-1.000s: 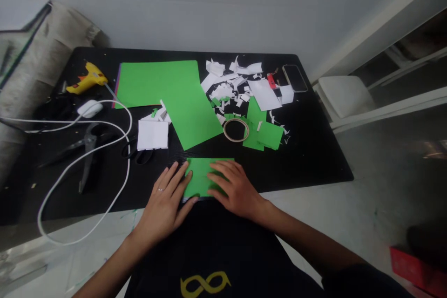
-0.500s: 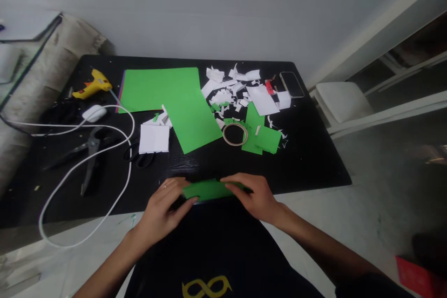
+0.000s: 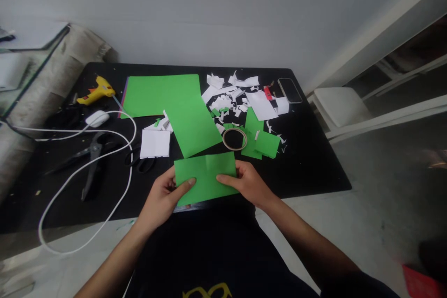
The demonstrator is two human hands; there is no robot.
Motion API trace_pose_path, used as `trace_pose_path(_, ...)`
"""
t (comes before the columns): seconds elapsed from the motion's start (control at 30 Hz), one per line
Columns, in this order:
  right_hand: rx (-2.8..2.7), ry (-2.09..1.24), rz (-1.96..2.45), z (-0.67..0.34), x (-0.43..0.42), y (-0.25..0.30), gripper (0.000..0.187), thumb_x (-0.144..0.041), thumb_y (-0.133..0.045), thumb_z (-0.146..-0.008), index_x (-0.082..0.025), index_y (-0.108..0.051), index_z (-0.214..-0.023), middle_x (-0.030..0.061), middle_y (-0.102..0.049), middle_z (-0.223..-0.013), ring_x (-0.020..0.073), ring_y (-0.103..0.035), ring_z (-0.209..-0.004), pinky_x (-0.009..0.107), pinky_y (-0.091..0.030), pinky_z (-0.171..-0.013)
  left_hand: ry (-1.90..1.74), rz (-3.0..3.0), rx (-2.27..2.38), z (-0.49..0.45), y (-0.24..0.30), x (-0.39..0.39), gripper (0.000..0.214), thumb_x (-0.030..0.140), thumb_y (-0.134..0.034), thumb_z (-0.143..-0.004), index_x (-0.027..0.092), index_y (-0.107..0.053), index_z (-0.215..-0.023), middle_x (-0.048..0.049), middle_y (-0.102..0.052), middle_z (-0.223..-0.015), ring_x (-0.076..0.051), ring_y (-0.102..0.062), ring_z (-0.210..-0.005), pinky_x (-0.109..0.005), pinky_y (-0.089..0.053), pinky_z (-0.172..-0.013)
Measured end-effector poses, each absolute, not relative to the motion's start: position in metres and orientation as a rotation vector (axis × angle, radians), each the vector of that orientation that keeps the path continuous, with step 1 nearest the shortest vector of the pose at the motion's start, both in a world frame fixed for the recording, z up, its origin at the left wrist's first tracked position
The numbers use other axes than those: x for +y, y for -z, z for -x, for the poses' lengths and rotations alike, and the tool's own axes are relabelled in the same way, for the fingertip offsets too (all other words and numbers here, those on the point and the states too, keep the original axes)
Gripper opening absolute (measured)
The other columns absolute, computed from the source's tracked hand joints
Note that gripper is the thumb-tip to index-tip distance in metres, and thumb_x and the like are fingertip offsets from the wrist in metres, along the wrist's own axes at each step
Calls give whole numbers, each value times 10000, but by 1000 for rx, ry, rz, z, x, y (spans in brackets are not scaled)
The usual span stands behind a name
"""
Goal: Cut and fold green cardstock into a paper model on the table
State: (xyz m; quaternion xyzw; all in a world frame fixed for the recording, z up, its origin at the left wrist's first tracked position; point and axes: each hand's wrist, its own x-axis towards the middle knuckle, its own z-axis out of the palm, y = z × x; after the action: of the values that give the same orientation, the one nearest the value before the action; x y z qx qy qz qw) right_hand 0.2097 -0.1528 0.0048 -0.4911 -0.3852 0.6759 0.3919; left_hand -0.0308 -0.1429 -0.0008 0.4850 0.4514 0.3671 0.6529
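Note:
A rectangular piece of green paper (image 3: pixel 206 174) with a faint vertical crease is held up at the table's front edge, its broad face toward me. My left hand (image 3: pixel 165 195) grips its left side, thumb on the face and fingers behind. On the right side, my right hand (image 3: pixel 249 181) pinches it the same way, thumb near the middle. Just beyond lies a larger green sheet (image 3: pixel 193 125). A roll of tape (image 3: pixel 235 139) rests to its right, beside smaller green pieces (image 3: pixel 268 144).
White paper scraps (image 3: pixel 226 101) and a phone (image 3: pixel 289 90) lie at the back right. To the left are a yellow glue gun (image 3: pixel 97 91), large scissors (image 3: pixel 93 158), a looping white cable (image 3: pixel 131 167) and a white paper stack (image 3: pixel 155 143). A white chair (image 3: pixel 337 102) stands at right.
The green paper has turned from a narrow, nearly edge-on strip to show its broad face. Both hands have kept hold of it, and the view has shifted slightly.

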Motion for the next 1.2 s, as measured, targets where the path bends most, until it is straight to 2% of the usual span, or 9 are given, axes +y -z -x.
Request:
trace_pose_path(0.2, -951, -1788, 1191, -219, -155, -11, 195, -372, -802, -824, -245, -848, -964, 33, -811, -911, 224, -739, -826, 373, -611, -775, -800, -1048, 956, 46, 2, -141, 202, 327, -722, -927, 217, -787, -1083, -33, -768, -811, -166, -692, -540, -294, -595, -477)
trace_pose_path(0.33, -942, -1892, 1086, -229, -155, -15, 257, -264, -694, -830, -257, -871, -1015, 54, -833, -1071, 226, -755, -979, 359, -611, -849, -756, -1044, 905, 53, -1, -137, 208, 271, -648, -915, 222, -820, -1021, -77, -794, -842, -201, -723, -578, -328, -606, -487)
trace_pose_path(0.57, -968, -1999, 952, -239, -156, -12, 364, -245, -568, -798, -180, -860, -1005, 94, -819, -1011, 221, -725, -865, 361, -576, -795, -721, -1186, 925, 55, -6, -134, 216, 293, -593, -970, 233, -787, -897, -96, -784, -1079, -166, -698, -595, -339, -612, -539)
trace_pose_path(0.7, -1168, -1877, 1053, -235, -154, -18, 265, -376, -692, -900, -182, -683, -719, 32, -697, -766, 173, -634, -742, 292, -495, -679, -643, -1405, 861, 54, -13, -133, 277, 266, -507, -1024, 221, -772, -954, -99, -757, -1097, -177, -700, -695, -336, -605, -616)
trace_pose_path(0.8, -1244, -1876, 1211, -227, -152, -25, 377, -368, -913, -773, -218, -573, -834, -57, -635, -684, 108, -528, -588, 230, -402, -568, -592, -1581, 785, 50, -19, -131, 309, 219, -459, -1036, 214, -763, -983, -95, -746, -1094, -202, -709, -846, -340, -588, -734)
trace_pose_path(0.9, -1377, -1936, 1280, -220, -149, -27, 401, -387, -927, -774, -209, -676, -1032, -14, -738, -785, 128, -602, -644, 228, -427, -587, -579, -1707, 693, 46, -22, -128, 340, 192, -434, -1044, 219, -772, -1018, -87, -753, -1133, -232, -708, -1041, -365, -542, -911)
trace_pose_path(0.97, -1437, -1947, 1264, -216, -147, -27, 305, -415, -868, -846, -194, -741, -1015, 15, -761, -824, 143, -638, -694, 237, -440, -609, -630, -1666, 737, 45, -21, -129, 335, 232, -443, -1066, 234, -775, -1113, -86, -759, -1185, -241, -703, -1112, -366, -523, -965)
trace_pose_path(1.1, -1437, -1765, 1269, -207, -151, -26, 209, -393, -784, -930, -188, -762, -895, 6, -742, -800, 141, -649, -715, 246, -442, -625, -812, -1309, 1007, 45, -15, -134, 368, 385, -520, -1071, 258, -665, -1385, -80, -766, -1167, -235, -721, -1056, -330, -550, -889)
trace_pose_path(1.2, -1442, -1589, 1304, -200, -158, -25, 187, -371, -747, -958, -192, -761, -907, 12, -759, -839, 157, -675, -765, 263, -471, -670, -863, -1214, 1037, 40, -13, -138, 410, 473, -600, -1028, 222, -662, -1346, -52, -761, -977, -194, -726, -827, -297, -569, -753)
